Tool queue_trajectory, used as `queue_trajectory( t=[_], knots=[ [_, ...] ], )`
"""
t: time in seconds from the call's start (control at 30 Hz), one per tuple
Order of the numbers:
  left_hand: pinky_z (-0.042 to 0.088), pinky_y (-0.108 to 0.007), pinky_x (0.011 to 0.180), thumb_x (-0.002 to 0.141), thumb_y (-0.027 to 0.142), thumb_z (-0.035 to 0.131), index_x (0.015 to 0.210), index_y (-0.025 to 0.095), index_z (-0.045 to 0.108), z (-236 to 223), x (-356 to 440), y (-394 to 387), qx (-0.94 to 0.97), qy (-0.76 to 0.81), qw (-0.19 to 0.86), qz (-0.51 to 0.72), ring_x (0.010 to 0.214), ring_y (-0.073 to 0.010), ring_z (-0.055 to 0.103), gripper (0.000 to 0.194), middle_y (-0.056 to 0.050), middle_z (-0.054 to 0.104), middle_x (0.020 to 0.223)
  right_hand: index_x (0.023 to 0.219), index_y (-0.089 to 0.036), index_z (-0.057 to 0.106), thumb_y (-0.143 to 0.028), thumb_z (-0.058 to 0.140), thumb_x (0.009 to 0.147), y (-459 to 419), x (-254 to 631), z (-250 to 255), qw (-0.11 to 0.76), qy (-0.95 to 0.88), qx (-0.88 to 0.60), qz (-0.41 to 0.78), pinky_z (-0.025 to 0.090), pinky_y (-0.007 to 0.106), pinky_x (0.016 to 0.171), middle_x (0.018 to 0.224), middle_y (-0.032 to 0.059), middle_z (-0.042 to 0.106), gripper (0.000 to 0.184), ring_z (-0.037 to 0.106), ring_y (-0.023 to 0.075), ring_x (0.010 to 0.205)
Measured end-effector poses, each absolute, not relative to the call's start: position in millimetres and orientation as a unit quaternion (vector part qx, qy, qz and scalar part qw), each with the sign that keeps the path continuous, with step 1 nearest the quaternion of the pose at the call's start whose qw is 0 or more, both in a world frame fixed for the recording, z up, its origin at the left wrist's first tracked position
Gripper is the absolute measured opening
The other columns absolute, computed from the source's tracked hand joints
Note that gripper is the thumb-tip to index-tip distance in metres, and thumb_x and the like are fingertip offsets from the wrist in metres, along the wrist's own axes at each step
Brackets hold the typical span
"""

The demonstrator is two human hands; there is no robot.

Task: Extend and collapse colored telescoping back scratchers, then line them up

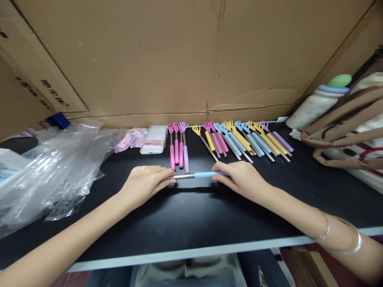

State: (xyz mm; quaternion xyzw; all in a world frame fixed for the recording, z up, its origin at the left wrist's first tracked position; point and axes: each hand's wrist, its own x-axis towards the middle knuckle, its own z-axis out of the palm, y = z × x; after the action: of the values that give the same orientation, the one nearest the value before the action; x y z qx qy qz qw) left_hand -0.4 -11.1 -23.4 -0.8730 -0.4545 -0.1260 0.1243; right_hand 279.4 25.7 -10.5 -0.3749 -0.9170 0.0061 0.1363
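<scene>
Between my two hands a back scratcher with a light blue handle (203,174) and a metal rod is held level, just above the black table. My left hand (151,179) pinches the metal end; any claw there is hidden by my fingers. My right hand (239,175) grips the blue handle near its other end. Just beyond my left hand lie several pink back scratchers (176,151) and a purple one (186,159), claws away from me. Beyond my right hand several yellow, pink, blue and purple back scratchers and separate handles lie in a slanted row, including a yellow-clawed one (206,144).
Clear plastic bags (60,171) are heaped at the left. Pink cards (128,139) and a phone-like white item (152,139) lie at the back. A bottle (317,103) and a bag with brown handles (353,135) stand at the right. Cardboard (143,59) walls the back.
</scene>
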Motion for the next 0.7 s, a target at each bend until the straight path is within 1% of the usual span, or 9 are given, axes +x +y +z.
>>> queue_trajectory(
  t=[0.13,0.23,0.7],
  knots=[
    [0.036,-0.021,0.054,0.094,0.046,0.031,0.091,0.023,0.063,-22.9,0.6,-10.9,-0.873,-0.458,0.103,-0.131,0.068,-0.0122,0.064,0.040,0.002,0.069,0.079,0.085,-0.019,0.057,-0.044,0.039,0.092,23.8,280.7,-11.5,0.161,-0.922,-0.348,-0.051,0.033,0.023,0.054,0.066,0.0005,0.064,0.032,0.061,0.0145,0.060],
    [0.036,-0.021,0.055,0.094,0.046,0.031,0.092,0.024,0.063,-22.6,0.9,-11.2,-0.873,-0.459,0.099,-0.133,0.068,-0.0124,0.064,0.039,0.002,0.069,0.080,0.084,-0.019,0.057,-0.044,0.037,0.093,23.9,281.0,-11.5,0.170,-0.924,-0.336,-0.069,0.033,0.022,0.054,0.065,0.0002,0.064,0.033,0.062,0.0138,0.060],
    [0.034,-0.022,0.053,0.094,0.043,0.032,0.091,0.023,0.062,-20.2,0.4,-12.6,-0.875,-0.442,0.130,-0.149,0.066,-0.0119,0.063,0.037,0.003,0.069,0.078,0.088,-0.020,0.057,-0.041,0.040,0.092,23.4,280.2,-7.3,0.174,-0.923,-0.343,-0.029,0.034,0.022,0.056,0.068,0.0015,0.066,0.027,0.061,0.0133,0.061]
  ],
)
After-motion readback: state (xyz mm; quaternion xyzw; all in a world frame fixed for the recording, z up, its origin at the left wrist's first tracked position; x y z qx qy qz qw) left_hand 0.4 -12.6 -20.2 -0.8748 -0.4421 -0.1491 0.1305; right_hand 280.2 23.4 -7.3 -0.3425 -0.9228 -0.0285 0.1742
